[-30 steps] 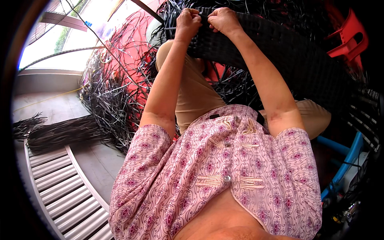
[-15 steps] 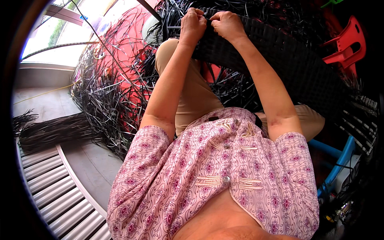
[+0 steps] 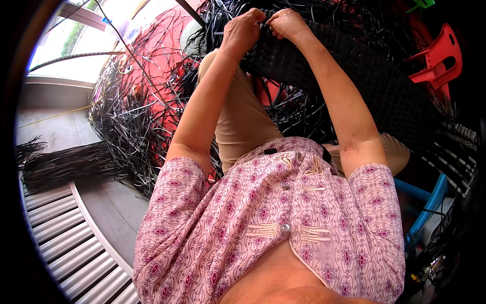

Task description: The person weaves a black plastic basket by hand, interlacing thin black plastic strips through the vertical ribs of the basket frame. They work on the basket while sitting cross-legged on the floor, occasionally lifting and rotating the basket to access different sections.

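Note:
A long black woven panel lies slanting across my knees, running from the top middle toward the right. At its far left end my two hands work close together. My left hand is closed, its fingers bent at the panel's edge. Just to the right, my right hand is closed in a pinch over the weave. Whatever the fingertips grip is dark against dark and too small to make out. Loose black plastic strips surround the panel's end.
Heaps of black strips cover the red surface at left. A bundle of dark strips lies beside a slatted metal rack. A red plastic chair stands at far right, a blue frame below it.
My left hand has turned slightly, its fingertips now nearer the right hand's. The right hand has shifted a little, and its fingers now point more downward. My left elbow has moved outward.

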`<state>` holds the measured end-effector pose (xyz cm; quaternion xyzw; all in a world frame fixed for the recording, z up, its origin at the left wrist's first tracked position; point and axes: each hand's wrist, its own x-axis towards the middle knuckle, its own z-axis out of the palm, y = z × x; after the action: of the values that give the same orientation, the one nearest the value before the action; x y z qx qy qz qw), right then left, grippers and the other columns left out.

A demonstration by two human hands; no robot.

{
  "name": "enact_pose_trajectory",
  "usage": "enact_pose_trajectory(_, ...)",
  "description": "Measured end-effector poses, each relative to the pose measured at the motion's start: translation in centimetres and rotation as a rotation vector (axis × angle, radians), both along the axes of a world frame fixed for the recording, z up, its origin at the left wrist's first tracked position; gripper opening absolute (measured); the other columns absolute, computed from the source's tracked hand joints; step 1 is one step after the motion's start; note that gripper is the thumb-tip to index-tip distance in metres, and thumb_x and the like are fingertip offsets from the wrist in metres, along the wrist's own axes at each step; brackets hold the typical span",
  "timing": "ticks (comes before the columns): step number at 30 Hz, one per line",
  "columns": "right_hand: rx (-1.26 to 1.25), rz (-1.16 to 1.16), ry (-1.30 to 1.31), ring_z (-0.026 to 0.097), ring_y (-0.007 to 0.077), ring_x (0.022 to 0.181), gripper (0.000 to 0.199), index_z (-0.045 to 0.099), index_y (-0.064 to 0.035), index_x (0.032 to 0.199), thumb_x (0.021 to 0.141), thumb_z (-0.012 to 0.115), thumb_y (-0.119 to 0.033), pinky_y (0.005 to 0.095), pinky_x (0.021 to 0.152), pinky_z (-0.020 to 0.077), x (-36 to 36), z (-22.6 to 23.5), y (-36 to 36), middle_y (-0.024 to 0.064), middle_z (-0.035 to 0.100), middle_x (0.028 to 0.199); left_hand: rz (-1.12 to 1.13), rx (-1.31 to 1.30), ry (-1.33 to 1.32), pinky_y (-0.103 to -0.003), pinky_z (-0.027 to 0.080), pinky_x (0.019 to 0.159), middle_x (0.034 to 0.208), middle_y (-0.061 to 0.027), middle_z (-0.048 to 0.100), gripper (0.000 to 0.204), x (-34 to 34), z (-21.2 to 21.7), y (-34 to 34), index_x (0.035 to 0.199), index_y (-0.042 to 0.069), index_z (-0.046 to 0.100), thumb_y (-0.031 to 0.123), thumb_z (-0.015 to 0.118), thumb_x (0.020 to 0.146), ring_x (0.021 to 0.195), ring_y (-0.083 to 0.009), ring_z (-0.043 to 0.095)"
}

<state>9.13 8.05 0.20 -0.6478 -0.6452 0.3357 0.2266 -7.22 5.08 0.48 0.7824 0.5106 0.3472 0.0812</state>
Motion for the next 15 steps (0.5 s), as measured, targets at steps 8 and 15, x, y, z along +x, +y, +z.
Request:
enact_pose_trajectory(8,-0.049,-0.011,0.098,0.068,0.0143,0.06,0.027,0.077,-0.01,0.103,0.082,0.059,-0.008,0.027,0.057,0.0552,-0.9,0.9,-1.4,0.0074,0.073,0.073,0.02,-0.017,0.147,-0.043,0.052,0.082,0.098,-0.0095,0.066,0.02,-2.1,-0.9,0.3,0.1,0.02,0.073,0.02,0.059,0.085,0.093,-0.0318,0.066)
enact_pose_trajectory(15,0.056,-0.056,0.026,0.073,0.0214,0.067,0.023,0.08,-0.0125,0.091,0.076,0.063,-0.009,0.0358,0.068,0.0604,-1.2,-3.8,1.7,0.0141,0.074,0.082,0.15,-0.093,0.274,-0.047,0.052,0.079,0.106,-0.0136,0.062,0.023,0.6,0.7,-1.3,0.11,0.027,0.07,0.019,0.059,0.091,0.094,-0.0366,0.066)
